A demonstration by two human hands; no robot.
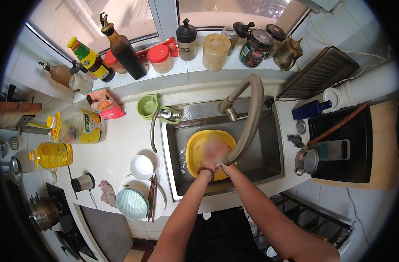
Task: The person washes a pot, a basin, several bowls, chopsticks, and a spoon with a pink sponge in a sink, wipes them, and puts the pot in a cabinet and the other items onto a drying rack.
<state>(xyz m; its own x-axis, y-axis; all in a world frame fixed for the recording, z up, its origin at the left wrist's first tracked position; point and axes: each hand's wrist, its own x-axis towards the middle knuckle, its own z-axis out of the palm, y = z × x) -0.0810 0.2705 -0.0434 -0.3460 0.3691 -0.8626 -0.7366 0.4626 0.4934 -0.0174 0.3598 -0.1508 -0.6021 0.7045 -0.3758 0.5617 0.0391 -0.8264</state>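
Note:
A yellow plastic basin rests in the stainless steel sink. Both my hands are inside the basin, close together, at a blurred pinkish item that I cannot identify. My left hand, with a beaded bracelet at the wrist, is at the item's lower left. My right hand is partly hidden beneath the curved faucet hose. A thin light-coloured handle shows by my right hand. The blur hides the fingers, so their grip is unclear.
Left of the sink are a white bowl, a light blue bowl and wooden chopsticks on a plate. A small curved tap stands at the left rim. A metal cup and black tray are to the right; bottles and jars line the sill.

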